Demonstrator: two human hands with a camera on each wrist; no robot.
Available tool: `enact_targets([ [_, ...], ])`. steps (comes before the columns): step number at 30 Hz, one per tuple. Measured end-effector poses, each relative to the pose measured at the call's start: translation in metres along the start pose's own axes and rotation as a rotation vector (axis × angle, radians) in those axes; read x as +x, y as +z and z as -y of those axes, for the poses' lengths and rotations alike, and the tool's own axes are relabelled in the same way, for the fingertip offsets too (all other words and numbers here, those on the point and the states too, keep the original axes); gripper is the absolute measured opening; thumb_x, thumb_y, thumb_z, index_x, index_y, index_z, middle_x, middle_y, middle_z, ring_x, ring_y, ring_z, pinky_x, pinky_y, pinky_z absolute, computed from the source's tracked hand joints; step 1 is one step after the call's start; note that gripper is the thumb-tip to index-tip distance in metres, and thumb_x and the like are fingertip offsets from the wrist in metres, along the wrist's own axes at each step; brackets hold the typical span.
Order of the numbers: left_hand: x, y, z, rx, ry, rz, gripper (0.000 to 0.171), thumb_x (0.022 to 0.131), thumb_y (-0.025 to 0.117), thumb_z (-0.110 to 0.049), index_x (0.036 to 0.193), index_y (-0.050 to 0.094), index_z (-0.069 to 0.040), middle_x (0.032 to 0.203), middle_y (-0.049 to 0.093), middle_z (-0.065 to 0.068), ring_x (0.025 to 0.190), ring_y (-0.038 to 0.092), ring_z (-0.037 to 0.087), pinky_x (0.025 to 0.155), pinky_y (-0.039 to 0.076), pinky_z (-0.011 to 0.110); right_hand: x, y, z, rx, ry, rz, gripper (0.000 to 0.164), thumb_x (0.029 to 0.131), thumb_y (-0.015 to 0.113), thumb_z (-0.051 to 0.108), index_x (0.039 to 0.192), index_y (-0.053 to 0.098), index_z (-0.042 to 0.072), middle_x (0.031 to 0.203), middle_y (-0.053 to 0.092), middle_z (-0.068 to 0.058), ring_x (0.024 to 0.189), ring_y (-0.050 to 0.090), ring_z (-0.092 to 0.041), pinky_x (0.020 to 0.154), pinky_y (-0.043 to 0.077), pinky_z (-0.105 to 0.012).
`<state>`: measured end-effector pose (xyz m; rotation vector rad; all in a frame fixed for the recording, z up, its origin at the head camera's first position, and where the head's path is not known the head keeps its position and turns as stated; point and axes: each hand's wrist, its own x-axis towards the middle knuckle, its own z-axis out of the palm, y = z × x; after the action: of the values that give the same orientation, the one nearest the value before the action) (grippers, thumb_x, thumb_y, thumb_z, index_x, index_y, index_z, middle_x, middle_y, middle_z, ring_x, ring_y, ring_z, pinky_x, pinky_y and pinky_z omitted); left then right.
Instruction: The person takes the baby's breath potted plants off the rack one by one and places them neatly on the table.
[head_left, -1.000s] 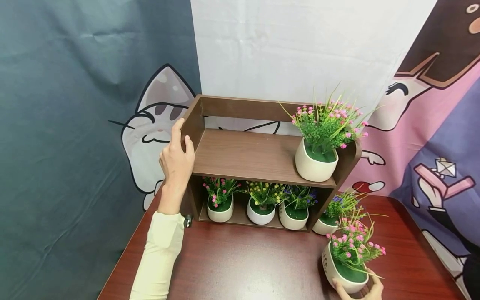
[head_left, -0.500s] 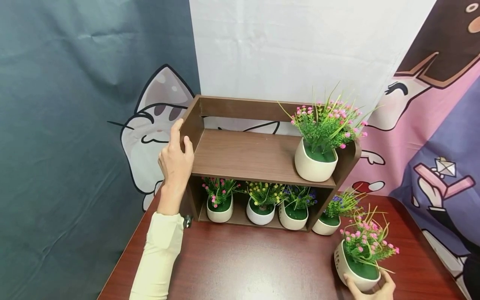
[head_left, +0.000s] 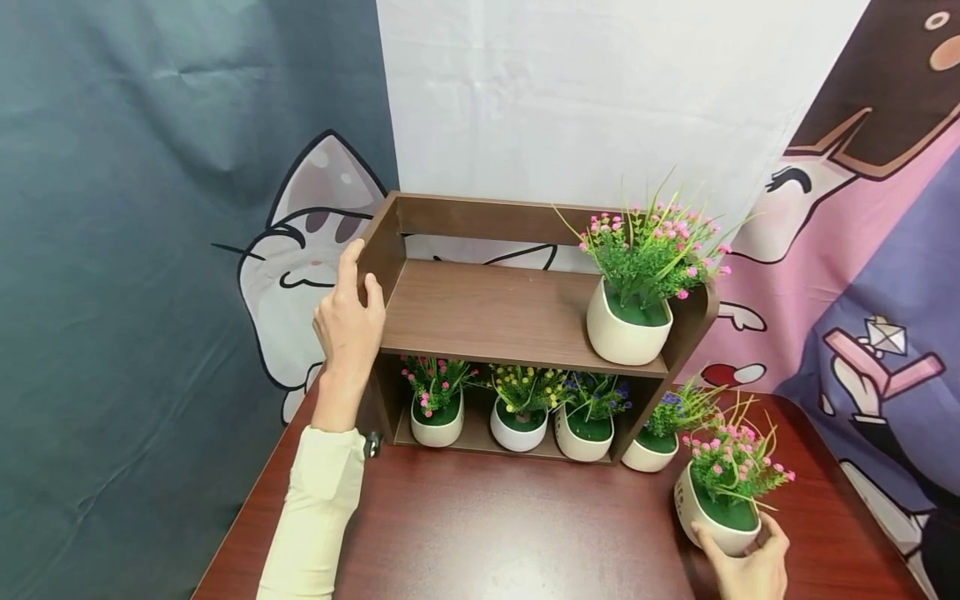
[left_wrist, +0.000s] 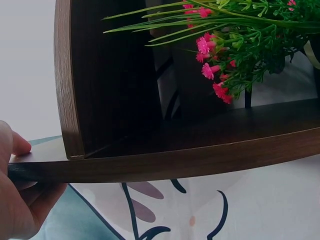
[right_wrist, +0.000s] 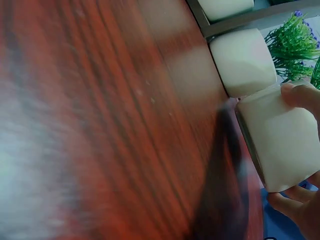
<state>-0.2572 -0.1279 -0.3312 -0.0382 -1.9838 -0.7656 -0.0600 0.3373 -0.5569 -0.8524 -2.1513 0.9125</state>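
Observation:
My left hand (head_left: 349, 321) grips the left side panel of the brown two-tier shelf (head_left: 495, 304). In the left wrist view, thumb and fingers lie on opposite faces of the panel's end (left_wrist: 37, 170). At the lower right of the head view, my right hand (head_left: 753, 562) holds a white pot of pink artificial flowers (head_left: 720, 517) by its near side. The right wrist view shows that pot (right_wrist: 282, 137) tilted, thumb on one side and fingers on the other. Just behind it, beside the shelf, stands a white pot with blue flowers (head_left: 649, 452).
A larger pink-flowered pot (head_left: 628, 329) stands on the upper tier's right end. Below are pots with pink (head_left: 437, 427), yellow (head_left: 519, 432) and blue flowers (head_left: 583, 438). The glossy red-brown table (head_left: 487, 533) reaches to printed cloth (head_left: 150, 250) behind.
My right hand has carried the pink-flowered pot to the right and then slightly back, towards the blue-flowered pot beside the shelf. My left hand stays on the shelf panel.

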Motion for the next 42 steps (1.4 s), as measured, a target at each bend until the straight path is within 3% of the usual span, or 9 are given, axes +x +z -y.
enact_targets([
  [5, 0.001, 0.002, 0.000, -0.002, 0.001, 0.000, 0.040, 0.092, 0.050, -0.017, 0.132, 0.051, -0.022, 0.052, 0.042, 0.008, 0.039, 0.026, 0.017, 0.042, 0.022, 0.034, 0.015, 0.005, -0.003, 0.016, -0.045, 0.030, 0.088, 0.061, 0.085, 0.022, 0.131, 0.037, 0.001, 0.104, 0.052, -0.021, 0.073, 0.036, 0.003, 0.065, 0.029, -0.030],
  [9, 0.002, 0.002, 0.000, -0.001, 0.000, -0.002, 0.040, 0.092, 0.051, -0.017, 0.132, 0.051, -0.022, 0.052, 0.042, 0.009, 0.039, 0.027, 0.018, 0.042, 0.022, 0.035, 0.026, 0.012, -0.005, 0.052, -0.104, 0.045, 0.089, 0.061, 0.085, 0.017, 0.132, 0.034, 0.000, 0.114, 0.051, -0.028, 0.084, 0.049, -0.026, 0.071, 0.032, -0.036],
  [13, 0.002, 0.002, -0.001, -0.005, -0.002, 0.005, 0.040, 0.093, 0.050, -0.018, 0.132, 0.051, -0.022, 0.052, 0.042, 0.009, 0.039, 0.028, 0.018, 0.042, 0.022, 0.035, 0.036, 0.016, -0.007, 0.088, -0.127, 0.064, 0.088, 0.062, 0.084, 0.013, 0.132, 0.032, -0.002, 0.117, 0.048, -0.031, 0.101, 0.048, -0.045, 0.081, 0.030, -0.049],
  [21, 0.002, 0.003, -0.001, -0.009, -0.009, 0.010, 0.040, 0.093, 0.050, -0.018, 0.133, 0.050, -0.022, 0.052, 0.043, 0.009, 0.039, 0.028, 0.019, 0.042, 0.022, 0.035, 0.050, 0.022, -0.004, 0.109, -0.124, 0.091, 0.087, 0.065, 0.083, 0.014, 0.133, 0.031, -0.002, 0.117, 0.047, -0.030, 0.102, 0.047, -0.046, 0.082, 0.028, -0.053],
  [24, 0.001, 0.002, 0.000, -0.007, -0.006, 0.013, 0.040, 0.092, 0.050, -0.017, 0.132, 0.051, -0.022, 0.051, 0.043, 0.009, 0.039, 0.029, 0.020, 0.042, 0.022, 0.035, 0.051, 0.027, -0.007, 0.096, -0.089, 0.106, 0.088, 0.066, 0.083, 0.018, 0.134, 0.031, 0.000, 0.115, 0.049, -0.026, 0.093, 0.051, -0.025, 0.079, 0.033, -0.041],
  [28, -0.001, 0.002, 0.001, -0.011, 0.004, 0.006, 0.040, 0.092, 0.051, -0.016, 0.132, 0.051, -0.021, 0.051, 0.042, 0.008, 0.039, 0.028, 0.018, 0.042, 0.021, 0.035, 0.055, 0.036, -0.011, 0.079, -0.075, 0.119, 0.088, 0.066, 0.084, 0.022, 0.134, 0.032, 0.003, 0.114, 0.051, -0.021, 0.083, 0.040, 0.002, 0.070, 0.031, -0.023],
  [31, 0.000, 0.004, 0.001, -0.013, 0.007, 0.004, 0.040, 0.092, 0.051, -0.016, 0.132, 0.051, -0.021, 0.051, 0.041, 0.008, 0.039, 0.026, 0.016, 0.041, 0.021, 0.034, 0.061, 0.041, -0.010, 0.084, -0.097, 0.118, 0.088, 0.067, 0.083, 0.021, 0.135, 0.031, 0.002, 0.113, 0.050, -0.021, 0.084, 0.044, -0.008, 0.071, 0.031, -0.026],
  [36, -0.001, 0.003, 0.002, -0.011, 0.015, -0.003, 0.040, 0.092, 0.051, -0.015, 0.131, 0.052, -0.021, 0.049, 0.040, 0.006, 0.039, 0.023, 0.012, 0.041, 0.021, 0.034, 0.069, 0.048, -0.007, 0.137, -0.169, 0.123, 0.086, 0.069, 0.081, 0.012, 0.134, 0.027, -0.003, 0.116, 0.047, -0.031, 0.097, 0.047, -0.041, 0.080, 0.031, -0.046],
  [42, -0.001, 0.002, 0.002, -0.011, 0.019, -0.012, 0.039, 0.092, 0.051, -0.015, 0.131, 0.052, -0.020, 0.049, 0.038, 0.006, 0.039, 0.023, 0.012, 0.041, 0.021, 0.034, 0.080, 0.056, -0.007, 0.159, -0.244, 0.155, 0.085, 0.070, 0.079, 0.008, 0.133, 0.024, -0.006, 0.120, 0.042, -0.037, 0.103, 0.045, -0.049, 0.084, 0.029, -0.052],
])
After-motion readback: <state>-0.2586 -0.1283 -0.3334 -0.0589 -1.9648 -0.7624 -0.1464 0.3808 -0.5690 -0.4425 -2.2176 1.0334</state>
